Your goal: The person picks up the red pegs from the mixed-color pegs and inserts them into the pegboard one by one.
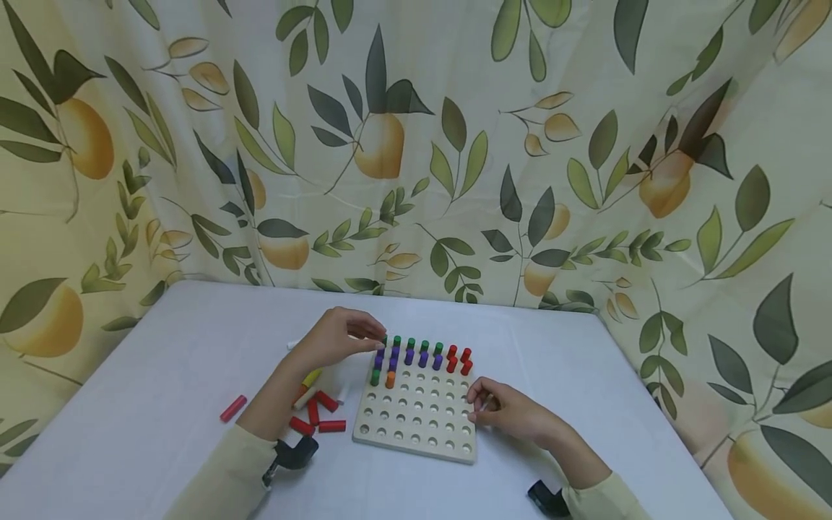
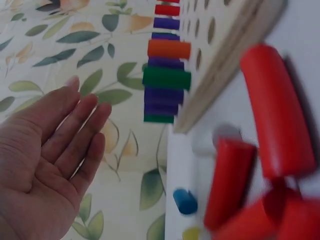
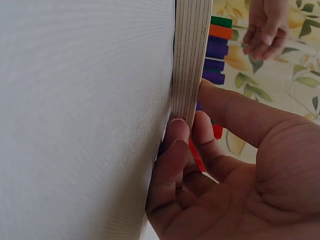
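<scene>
A pale wooden pegboard (image 1: 416, 449) lies on the table, its far rows holding green, purple and red pegs. At its left side, an orange peg (image 1: 391, 380) stands beside a green peg (image 1: 375, 378). Above the far-left corner is my left hand (image 1: 334, 336), near the pegs there. The left wrist view shows that hand (image 2: 50, 160) holding nothing, fingers loosely extended. My right hand (image 1: 510, 410) grips the board's right edge. In the right wrist view, its thumb lies over the top face and curled fingers press the side edge (image 3: 190, 65).
Several loose red pegs (image 1: 332, 426) lie left of the board, with a yellow peg (image 1: 312, 377) among them. Another red peg (image 1: 232, 408) rests farther left. A blue peg (image 2: 185, 201) shows in the left wrist view. A patterned curtain (image 1: 455, 180) hangs behind the white table (image 1: 552, 347).
</scene>
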`<state>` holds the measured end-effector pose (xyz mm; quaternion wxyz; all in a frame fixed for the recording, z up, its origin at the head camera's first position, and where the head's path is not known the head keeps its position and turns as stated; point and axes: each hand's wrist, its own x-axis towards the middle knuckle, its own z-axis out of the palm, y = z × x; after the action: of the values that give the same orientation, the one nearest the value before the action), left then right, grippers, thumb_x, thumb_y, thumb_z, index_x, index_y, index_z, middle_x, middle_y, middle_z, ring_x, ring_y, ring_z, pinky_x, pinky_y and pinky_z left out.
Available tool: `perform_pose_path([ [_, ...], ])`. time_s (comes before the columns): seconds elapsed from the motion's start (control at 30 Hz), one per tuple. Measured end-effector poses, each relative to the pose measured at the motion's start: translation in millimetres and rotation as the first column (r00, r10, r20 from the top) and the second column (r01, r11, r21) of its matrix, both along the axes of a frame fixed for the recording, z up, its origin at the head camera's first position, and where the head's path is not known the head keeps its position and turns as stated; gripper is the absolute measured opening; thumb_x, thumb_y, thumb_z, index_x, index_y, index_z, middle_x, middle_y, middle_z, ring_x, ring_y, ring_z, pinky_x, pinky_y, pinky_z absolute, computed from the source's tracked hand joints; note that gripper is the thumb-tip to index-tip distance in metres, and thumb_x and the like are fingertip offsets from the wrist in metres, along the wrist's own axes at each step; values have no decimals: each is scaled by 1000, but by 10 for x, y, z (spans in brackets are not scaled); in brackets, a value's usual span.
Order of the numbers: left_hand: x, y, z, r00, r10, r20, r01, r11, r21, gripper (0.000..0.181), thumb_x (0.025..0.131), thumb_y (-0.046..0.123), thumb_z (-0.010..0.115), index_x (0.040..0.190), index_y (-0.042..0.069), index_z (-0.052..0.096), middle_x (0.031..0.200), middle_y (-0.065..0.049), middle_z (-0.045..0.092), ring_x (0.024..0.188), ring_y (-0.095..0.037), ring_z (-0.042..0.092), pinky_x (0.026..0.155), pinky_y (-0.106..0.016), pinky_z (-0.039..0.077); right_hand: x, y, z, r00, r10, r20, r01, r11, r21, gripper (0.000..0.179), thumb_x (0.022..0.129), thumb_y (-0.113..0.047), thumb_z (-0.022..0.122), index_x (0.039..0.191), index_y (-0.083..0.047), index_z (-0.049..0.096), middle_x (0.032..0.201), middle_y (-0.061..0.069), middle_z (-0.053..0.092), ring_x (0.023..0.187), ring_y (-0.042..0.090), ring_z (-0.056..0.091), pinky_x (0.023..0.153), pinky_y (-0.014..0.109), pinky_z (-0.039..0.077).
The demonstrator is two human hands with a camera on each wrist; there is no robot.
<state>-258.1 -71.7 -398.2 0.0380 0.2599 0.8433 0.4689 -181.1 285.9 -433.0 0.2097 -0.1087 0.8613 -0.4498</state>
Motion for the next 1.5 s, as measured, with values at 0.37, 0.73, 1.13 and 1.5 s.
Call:
perform_pose_path([
  [0.37,99,-528,-180,999,42,33,-40,998,-43,23,91,15,82,111,8,78,106,-3,76,102,-20,69,95,-45,54,4,-10,20,1000,2,-6,-2,1000,17,24,95,-14,77,111,-8,60,97,8,55,84,24,49,65,28,43],
  [0.73,301,-1032,-275,991,82,109,-75,995,-70,23,92,17,81,114,12,78,109,1,75,105,-22,69,90,-39,57,6,-35,33,1000,13,-7,-13,1000,28,24,95,-14,77,111,-8,60,97,8,56,85,24,49,65,28,42],
  [1.13,547,-1620,-303,979,140,149,-117,981,-155,24,91,17,82,114,13,77,109,0,74,106,-25,69,85,-32,58,-16,-68,23,1000,28,0,-28,999,18,23,95,-14,76,111,-8,60,97,8,56,86,24,49,65,28,42],
  [1.5,567,-1958,-281,990,79,120,-68,994,-89,24,91,10,80,114,5,76,108,-6,75,98,-18,71,84,-25,56,12,-40,27,1000,10,-7,-10,1000,22,23,95,-14,76,111,-7,60,98,8,56,88,25,49,66,29,42],
])
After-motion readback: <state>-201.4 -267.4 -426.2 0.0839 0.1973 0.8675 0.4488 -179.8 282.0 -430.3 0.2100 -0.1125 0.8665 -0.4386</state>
